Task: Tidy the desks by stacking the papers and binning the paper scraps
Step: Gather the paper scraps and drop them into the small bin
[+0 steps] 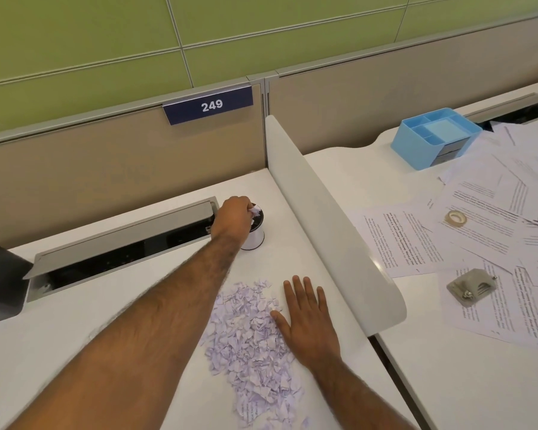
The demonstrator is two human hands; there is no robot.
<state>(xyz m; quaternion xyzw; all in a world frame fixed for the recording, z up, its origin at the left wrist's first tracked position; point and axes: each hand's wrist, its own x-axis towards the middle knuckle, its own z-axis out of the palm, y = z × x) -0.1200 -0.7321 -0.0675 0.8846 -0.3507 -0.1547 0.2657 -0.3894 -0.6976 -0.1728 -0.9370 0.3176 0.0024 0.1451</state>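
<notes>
A pile of torn white paper scraps (pixel 255 346) lies on the near white desk (pixel 75 330). My left hand (pixel 234 219) reaches far forward over a small white bin (pixel 255 237) with a dark rim and holds a pinch of scraps (pixel 256 210) at its mouth. My right hand (pixel 308 318) lies flat on the desk, fingers straight, its thumb touching the right edge of the pile. Printed papers (pixel 491 231) are strewn loosely across the neighbouring desk on the right.
A white curved divider (pixel 323 218) separates the two desks. An open cable tray (pixel 121 243) runs along the back of the near desk, with a dark box (pixel 0 280) at far left. A blue organiser (pixel 435 138), tape roll (pixel 455 217) and grey hole punch (pixel 471 288) sit among the papers.
</notes>
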